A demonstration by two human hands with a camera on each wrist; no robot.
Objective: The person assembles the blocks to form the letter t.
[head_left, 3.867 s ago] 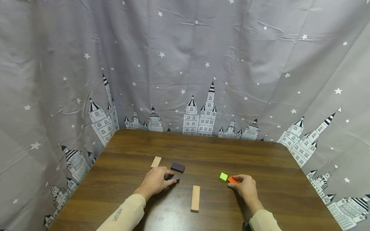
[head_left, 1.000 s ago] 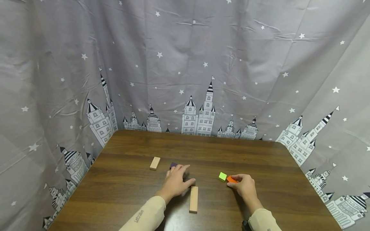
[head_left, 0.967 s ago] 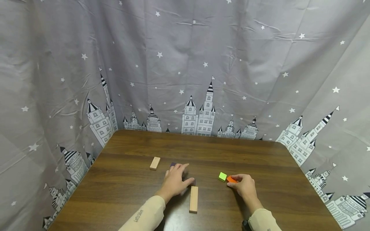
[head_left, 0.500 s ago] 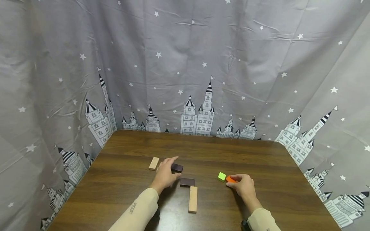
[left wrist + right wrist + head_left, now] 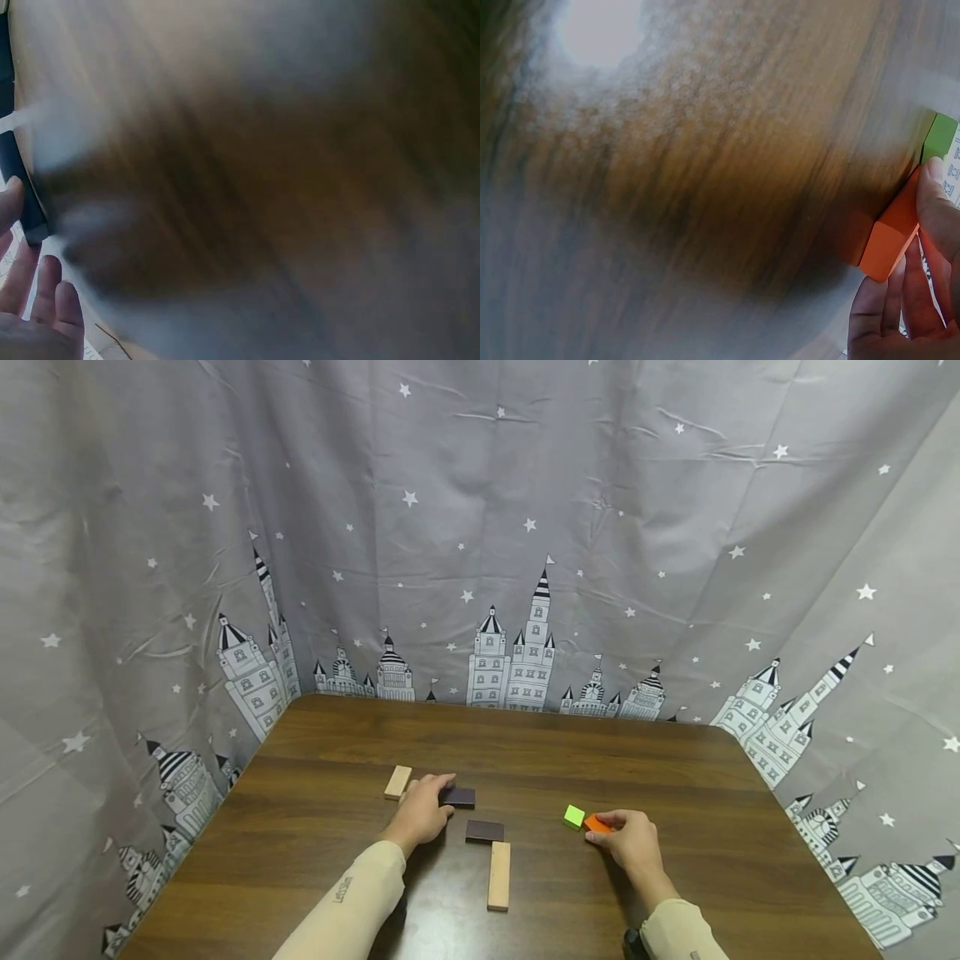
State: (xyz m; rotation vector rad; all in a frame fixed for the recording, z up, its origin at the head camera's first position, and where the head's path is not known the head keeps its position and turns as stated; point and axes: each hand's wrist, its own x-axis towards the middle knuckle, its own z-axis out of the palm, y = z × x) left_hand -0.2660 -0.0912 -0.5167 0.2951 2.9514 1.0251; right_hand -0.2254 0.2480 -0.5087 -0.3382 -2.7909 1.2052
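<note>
My left hand [image 5: 420, 810] grips the left end of a dark purple wooden block [image 5: 461, 798]. In the left wrist view, thumb and forefinger lie on either side of this block, which rests on the table. A second dark block [image 5: 485, 832] lies nearer me, its right end beside the far end of a long pale wooden block [image 5: 498, 877]. On the right, my right hand [image 5: 630, 843] pinches an orange block [image 5: 596, 824] between thumb and fingers. The lime green block [image 5: 574, 817] stands close to the orange one's far left end; the right wrist view shows them end to end.
A shorter pale wooden block [image 5: 398, 782] lies just beyond my left hand's fingers. The brown wooden table [image 5: 660, 768] meets a grey curtain [image 5: 420, 543] printed with castles and stars at its back and sides.
My left hand has slid one dark block right to the pale block's far end, let go of it, then moved back left to the other dark block. The right hand has stayed put.
</note>
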